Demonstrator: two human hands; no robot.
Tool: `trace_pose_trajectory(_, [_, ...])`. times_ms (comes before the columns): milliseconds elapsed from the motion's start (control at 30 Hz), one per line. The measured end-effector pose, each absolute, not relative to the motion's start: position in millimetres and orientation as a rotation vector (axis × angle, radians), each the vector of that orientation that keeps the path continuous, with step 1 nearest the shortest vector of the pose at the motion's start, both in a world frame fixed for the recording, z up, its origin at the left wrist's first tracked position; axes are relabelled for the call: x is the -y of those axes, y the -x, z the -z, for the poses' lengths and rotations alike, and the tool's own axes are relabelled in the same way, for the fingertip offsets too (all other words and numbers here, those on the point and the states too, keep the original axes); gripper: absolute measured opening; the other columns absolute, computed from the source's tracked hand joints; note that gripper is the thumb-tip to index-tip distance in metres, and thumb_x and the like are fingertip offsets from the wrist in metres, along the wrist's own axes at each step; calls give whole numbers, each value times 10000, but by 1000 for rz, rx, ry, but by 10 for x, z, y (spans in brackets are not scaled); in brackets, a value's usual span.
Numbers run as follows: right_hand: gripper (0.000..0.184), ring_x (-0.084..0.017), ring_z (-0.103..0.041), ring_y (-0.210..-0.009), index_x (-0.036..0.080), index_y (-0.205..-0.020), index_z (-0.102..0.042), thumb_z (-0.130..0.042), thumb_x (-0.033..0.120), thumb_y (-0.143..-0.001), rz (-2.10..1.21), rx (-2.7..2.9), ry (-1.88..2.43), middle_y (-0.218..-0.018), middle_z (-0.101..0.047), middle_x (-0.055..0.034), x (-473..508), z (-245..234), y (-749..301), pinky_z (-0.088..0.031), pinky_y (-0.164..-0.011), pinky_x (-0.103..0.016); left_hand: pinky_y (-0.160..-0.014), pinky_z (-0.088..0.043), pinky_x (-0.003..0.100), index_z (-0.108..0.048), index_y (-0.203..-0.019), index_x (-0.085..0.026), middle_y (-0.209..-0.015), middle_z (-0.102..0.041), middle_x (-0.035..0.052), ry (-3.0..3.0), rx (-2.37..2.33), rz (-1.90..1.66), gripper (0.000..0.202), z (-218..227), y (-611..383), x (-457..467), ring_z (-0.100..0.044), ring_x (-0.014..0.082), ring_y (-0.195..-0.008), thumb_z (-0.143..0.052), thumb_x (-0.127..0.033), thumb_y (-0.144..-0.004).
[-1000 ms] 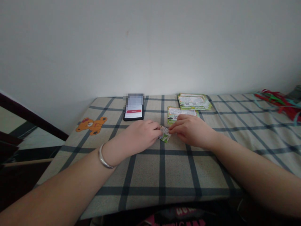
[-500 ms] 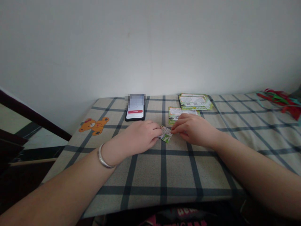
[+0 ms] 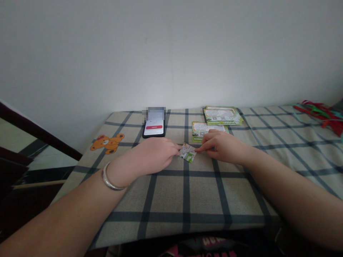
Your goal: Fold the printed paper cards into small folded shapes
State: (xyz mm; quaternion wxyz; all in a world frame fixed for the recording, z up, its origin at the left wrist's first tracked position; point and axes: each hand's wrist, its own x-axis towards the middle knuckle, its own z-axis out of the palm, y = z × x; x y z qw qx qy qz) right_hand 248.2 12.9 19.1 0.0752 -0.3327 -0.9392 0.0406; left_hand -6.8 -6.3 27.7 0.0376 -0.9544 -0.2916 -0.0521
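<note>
A small folded leaflet (image 3: 188,153), white with green print, lies turned like a diamond on the checked tablecloth between my hands. My left hand (image 3: 155,155) is closed, its fingertips at the leaflet's left corner; the thumb is hidden beneath. At the opposite corner, the index fingertip of my right hand (image 3: 221,147) presses the paper, while its other fingers are curled in. Just behind the right hand lies a flat green-edged leaflet (image 3: 198,129), partly covered by that hand. A stack of similar leaflets (image 3: 221,116) sits farther back against the wall.
A phone (image 3: 154,125) with a lit screen lies behind my left hand. Toward the table's left edge is a flat orange bear cutout (image 3: 107,143). Red and green strips (image 3: 321,114) are bunched at the far right. A dark rail (image 3: 40,132) runs along the left side.
My left hand has drawn back slightly to the left, uncovering more of the folded leaflet. The right hand has shifted only a little, and the leaflet stays in place.
</note>
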Motion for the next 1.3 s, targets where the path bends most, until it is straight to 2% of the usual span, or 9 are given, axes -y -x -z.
trace_pose_trajectory(133, [327, -171, -568, -793, 294, -1029, -743, -581, 113, -810, -160, 2805, 1008, -822, -672, -32, -137, -192, -2480, -429, -758, -305, -961, -477, 346, -629, -1206, -206, -1237, -646, 62, 2997, 893, 83, 425, -284, 88, 65, -608, 189, -1112, -467, -87, -832])
trace_pose_trajectory(333, [359, -155, -609, -759, 282, -1071, -730, -552, 109, -811, -364, 2789, 1103, -854, -732, -22, -146, -201, -2479, -463, -734, -278, -1008, -442, 342, -673, -1140, -226, -1307, -599, 46, 3045, 917, 56, 401, -271, 128, 28, -563, 180, -1176, -460, -65, -840])
trace_pose_trajectory(433, [374, -141, -617, -717, 281, -1092, -720, -535, 115, -813, -461, 2771, 1178, -875, -746, -14, -162, -185, -2488, -468, -688, -257, -971, -467, 342, -702, -1073, -226, -1233, -645, 34, 3029, 967, 137, 368, -251, 101, 13, -598, 183, -1111, -477, -69, -828])
trace_pose_trajectory(600, [369, -144, -624, -731, 278, -1044, -739, -538, 104, -788, -444, 2717, 1200, -877, -746, -12, -173, -151, -2472, -466, -687, -254, -861, -501, 363, -694, -875, -150, -967, -687, 62, 2905, 1083, 296, 195, -165, -4, 10, -616, 205, -937, -507, -116, -833])
trace_pose_trajectory(667, [355, -149, -626, -740, 271, -1019, -747, -537, 106, -786, -396, 2699, 1187, -860, -743, -15, -168, -137, -2461, -466, -702, -261, -850, -496, 364, -663, -933, -141, -941, -661, 64, 2886, 1074, 340, 190, -110, -37, 0, -594, 204, -928, -480, -145, -883])
trace_pose_trajectory(767, [341, -160, -629, -765, 268, -1004, -749, -535, 116, -787, -320, 2698, 1139, -849, -735, -16, -157, -120, -2452, -463, -726, -274, -895, -480, 391, -617, -1081, -137, -1027, -629, 78, 2847, 1075, 398, 219, -19, -59, -17, -564, 219, -996, -487, -207, -920])
trace_pose_trajectory(933, [318, -172, -626, -766, 254, -975, -747, -532, 118, -785, -203, 2693, 1085, -831, -718, -24, -127, -121, -2430, -447, -720, -288, -966, -446, 433, -524, -1276, -137, -1228, -545, 117, 2767, 1087, 402, 362, 86, -62, -14, -508, 247, -1120, -471, -186, -921])
trace_pose_trajectory(1067, [263, -176, -616, -751, 218, -923, -733, -523, 126, -794, -122, 2696, 1066, -803, -697, -34, -109, -133, -2397, -428, -696, -285, -977, -436, 451, -534, -1272, -159, -1230, -547, 109, 2762, 1094, 403, 358, 102, -63, -10, -493, 257, -1136, -460, -203, -924])
trace_pose_trajectory(1300, [207, -181, -605, -786, 193, -915, -700, -515, 151, -833, -39, 2679, 1054, -826, -683, -38, -118, -103, -2381, -408, -712, -287, -974, -432, 424, -574, -1180, -163, -1166, -583, 85, 2868, 1168, 493, 311, 77, -56, -57, -512, 244, -1085, -530, -218, -877])
